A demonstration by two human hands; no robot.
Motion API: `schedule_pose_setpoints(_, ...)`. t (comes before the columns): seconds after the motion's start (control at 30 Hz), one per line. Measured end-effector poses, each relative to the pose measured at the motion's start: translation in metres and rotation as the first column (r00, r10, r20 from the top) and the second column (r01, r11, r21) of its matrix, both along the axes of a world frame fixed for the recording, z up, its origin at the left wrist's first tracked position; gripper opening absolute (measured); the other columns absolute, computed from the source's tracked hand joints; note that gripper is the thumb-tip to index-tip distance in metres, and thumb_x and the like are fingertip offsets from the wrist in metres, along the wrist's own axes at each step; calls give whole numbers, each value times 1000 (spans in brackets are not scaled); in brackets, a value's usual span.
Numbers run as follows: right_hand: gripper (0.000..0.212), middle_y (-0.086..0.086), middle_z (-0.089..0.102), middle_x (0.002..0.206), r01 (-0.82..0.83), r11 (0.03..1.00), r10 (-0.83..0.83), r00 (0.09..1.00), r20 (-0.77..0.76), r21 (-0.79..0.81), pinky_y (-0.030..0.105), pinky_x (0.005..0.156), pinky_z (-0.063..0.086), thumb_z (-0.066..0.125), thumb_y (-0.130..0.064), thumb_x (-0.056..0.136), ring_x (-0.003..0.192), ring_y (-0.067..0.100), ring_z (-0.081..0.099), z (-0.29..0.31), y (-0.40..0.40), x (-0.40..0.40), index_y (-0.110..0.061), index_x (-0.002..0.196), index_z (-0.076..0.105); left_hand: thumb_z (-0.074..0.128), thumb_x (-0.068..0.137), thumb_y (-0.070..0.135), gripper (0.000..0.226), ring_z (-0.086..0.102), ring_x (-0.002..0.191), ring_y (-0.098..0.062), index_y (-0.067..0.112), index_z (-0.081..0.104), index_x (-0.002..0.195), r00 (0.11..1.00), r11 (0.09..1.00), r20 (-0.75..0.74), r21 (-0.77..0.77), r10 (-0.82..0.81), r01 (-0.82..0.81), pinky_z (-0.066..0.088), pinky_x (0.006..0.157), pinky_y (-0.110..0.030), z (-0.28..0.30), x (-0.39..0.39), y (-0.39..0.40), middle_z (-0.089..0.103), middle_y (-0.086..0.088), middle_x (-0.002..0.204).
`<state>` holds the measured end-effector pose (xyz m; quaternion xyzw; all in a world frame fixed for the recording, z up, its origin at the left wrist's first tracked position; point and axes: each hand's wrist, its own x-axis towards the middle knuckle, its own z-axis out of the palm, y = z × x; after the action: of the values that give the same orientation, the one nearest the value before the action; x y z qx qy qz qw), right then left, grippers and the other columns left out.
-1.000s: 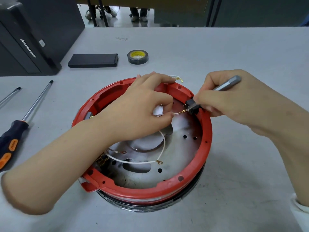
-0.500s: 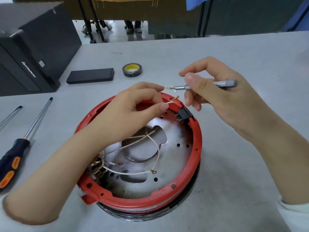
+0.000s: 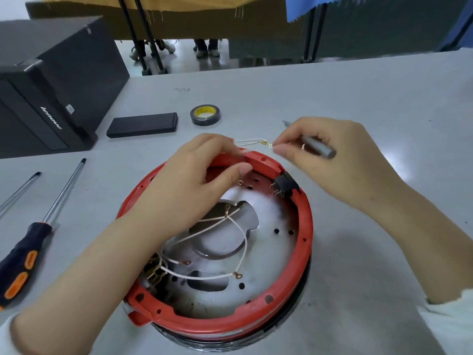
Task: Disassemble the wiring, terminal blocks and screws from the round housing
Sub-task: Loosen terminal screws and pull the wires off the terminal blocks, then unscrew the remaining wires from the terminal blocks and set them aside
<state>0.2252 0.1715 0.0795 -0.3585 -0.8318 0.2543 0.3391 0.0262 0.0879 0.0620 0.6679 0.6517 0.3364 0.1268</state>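
The round red housing (image 3: 304,226) lies on the grey table with its metal plate showing inside. White wires (image 3: 244,242) with ring terminals loop across the plate from a brass terminal block (image 3: 153,272) at the near left. A black terminal block (image 3: 282,185) sits on the far right rim. Two more white wire ends (image 3: 252,142) lie just beyond the far rim. My left hand (image 3: 189,183) hovers over the far rim with fingers loosely curved, thumb apart, holding nothing. My right hand (image 3: 340,160) grips a small grey screwdriver (image 3: 318,148), its fingertips next to those wire ends.
A black-and-orange screwdriver (image 3: 23,265) and a second screwdriver shaft (image 3: 18,190) lie at the left. A black tape roll (image 3: 204,114) and a flat black box (image 3: 142,125) sit behind the housing. A black computer tower (image 3: 51,85) stands at the far left.
My right hand pulled the screwdriver away from the black terminal block to beyond the rim. My left hand lifted a freed white wire, then let it drop onto the plate.
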Motion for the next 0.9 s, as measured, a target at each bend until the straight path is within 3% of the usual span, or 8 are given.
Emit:
schedule_pose_setpoints(0.1,7,-2,66,74,89,974,-117,985,-129,-207,12,54,39,68,-24,86,62,8,53,-10,32,-2,-22,80,71,48,90,48,35,45,106,0,27,58,116,988,992,-95,-27,122,-125,28,86,-1,-4,-6,3,52,15,114)
schedule_pose_setpoints(0.2,10,2,61,72,168,943,-170,985,21,-286,23,55,39,66,-21,85,57,11,48,-33,58,-15,-21,76,69,46,91,44,36,48,112,-10,25,58,118,980,991,-168,-52,111,-121,35,96,-21,-5,-7,5,56,11,119)
schedule_pose_setpoints(0.33,7,0,70,98,239,928,-206,968,142,-284,31,85,50,64,-23,85,94,17,62,-57,78,-35,-24,82,70,45,89,41,37,47,116,-13,25,57,121,975,991,-197,-60,104,-118,35,101,-28,-4,-5,4,55,10,123)
schedule_pose_setpoints(0.47,17,0,67,113,199,930,-170,978,117,-308,20,86,39,64,-24,89,111,14,57,-57,82,-44,-18,103,71,54,88,41,37,47,116,-14,25,55,122,971,991,-217,-58,104,-119,37,102,-31,-3,-5,3,54,10,123)
schedule_pose_setpoints(0.53,15,-4,69,97,179,936,-163,984,75,-303,21,76,41,57,-24,93,96,7,60,-51,75,-41,-18,97,70,58,86,45,43,47,117,-16,25,54,124,968,992,-234,-69,89,-108,37,103,-34,-1,-4,2,53,9,125)
schedule_pose_setpoints(0.63,22,-9,69,74,100,933,-110,994,-9,-347,21,61,41,51,-30,95,55,-3,51,-37,55,-32,-20,94,71,60,79,56,63,42,124,-13,28,46,133,964,989,-262,-127,34,-69,33,107,-30,3,-5,1,48,10,132)
schedule_pose_setpoints(0.8,24,-13,68,76,-22,940,22,1000,-4,-341,19,65,44,58,-48,89,66,-1,59,-17,17,-19,-27,93,70,50,66,77,87,36,127,-5,33,37,140,957,972,-288,-230,-30,-38,28,100,-21,11,-16,-6,41,15,138)
schedule_pose_setpoints(0.9,32,-12,66,90,5,947,41,990,136,-321,19,69,48,70,-46,79,74,3,63,-12,4,-12,-32,108,65,44,65,81,89,41,118,-3,31,39,140,953,970,-304,-233,0,-74,32,96,-23,13,-27,-14,43,16,136)
